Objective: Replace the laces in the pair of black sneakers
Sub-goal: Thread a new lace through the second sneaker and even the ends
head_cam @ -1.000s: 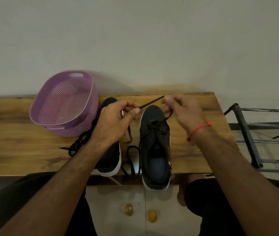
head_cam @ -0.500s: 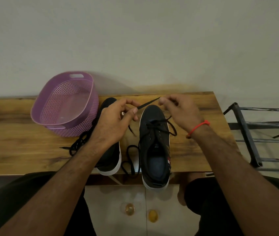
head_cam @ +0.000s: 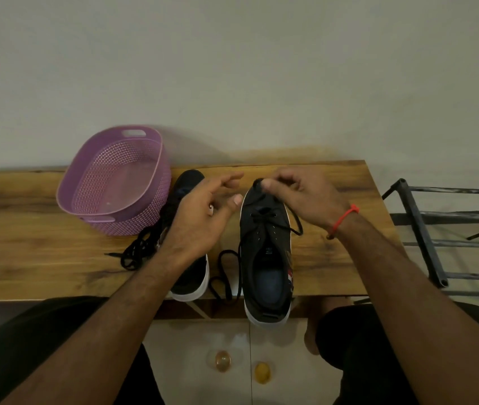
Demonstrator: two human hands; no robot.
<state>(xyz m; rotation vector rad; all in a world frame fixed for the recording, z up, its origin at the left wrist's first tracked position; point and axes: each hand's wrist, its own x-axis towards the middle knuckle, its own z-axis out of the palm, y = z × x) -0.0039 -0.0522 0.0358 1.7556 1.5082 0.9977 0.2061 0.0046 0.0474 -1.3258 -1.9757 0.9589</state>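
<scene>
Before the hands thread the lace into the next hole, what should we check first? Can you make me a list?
1. Right hand pinches the lace end near the right shoe's toe: ok.
2. Left hand is free to help, fingers spread and holding nothing: ok.
3. Lace crosses the front holes already: ok.
4. Next holes show open on the shoe: ok.
5. Loose lace loops off the table edge between the shoes, free of snags: cannot tell.
6. Lace tip is neat enough to push through: cannot tell, the fingers hide it.
</scene>
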